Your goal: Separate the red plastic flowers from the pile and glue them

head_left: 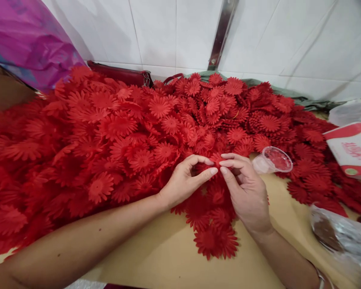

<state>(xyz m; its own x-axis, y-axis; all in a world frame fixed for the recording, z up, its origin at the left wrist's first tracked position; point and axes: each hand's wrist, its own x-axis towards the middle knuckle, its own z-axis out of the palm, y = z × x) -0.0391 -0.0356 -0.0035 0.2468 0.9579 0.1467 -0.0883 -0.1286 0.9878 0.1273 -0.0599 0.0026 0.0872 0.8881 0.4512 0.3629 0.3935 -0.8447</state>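
A red artificial flower piece (pixel 217 158) is pinched between the fingertips of both hands, above the near edge of a big heap of like pieces. My left hand (pixel 189 176) has thumb and forefinger closed on its left side. My right hand (pixel 246 186) grips the right side with thumb and fingers; its lower fingers are curled. Fingertips cover much of the piece. Below the hands, several red flower pieces (pixel 213 241) lie loosely stacked on the tan tabletop (pixel 156 249). The heap of red flower pieces (pixel 114 124) spreads across the table behind them.
A clear plastic cup (pixel 278 159) lies tipped beside my right hand. At the right are a red and white box (pixel 350 148) and a clear plastic bag (pixel 345 237). A dark red purse (pixel 120 74) and purple bag (pixel 33 40) stand by the tiled wall (pixel 159 32).
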